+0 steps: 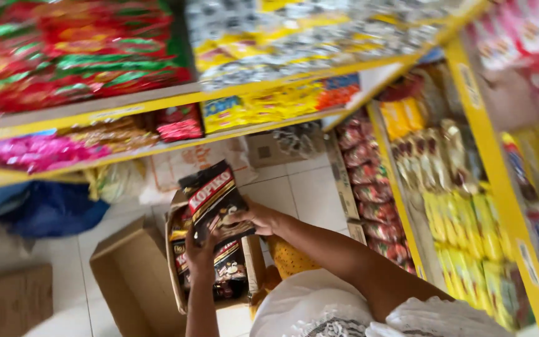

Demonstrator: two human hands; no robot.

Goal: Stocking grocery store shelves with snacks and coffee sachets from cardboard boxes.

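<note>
Both my hands hold a black candy bag (213, 198) with a red and white band, lifted just above an open cardboard box (254, 262). My left hand (201, 253) grips the bag's lower edge from below. My right hand (258, 218) grips its right side. Inside the box lie more dark bags of the same kind (229, 274). The box stands on the white tiled floor (294, 187).
Yellow-edged shelves (157, 100) packed with red, green, yellow and pink snack bags run along the top and down the right side (500, 187). A second open cardboard box (132, 274) sits left of the first. A blue bag (51, 212) lies on the floor at left.
</note>
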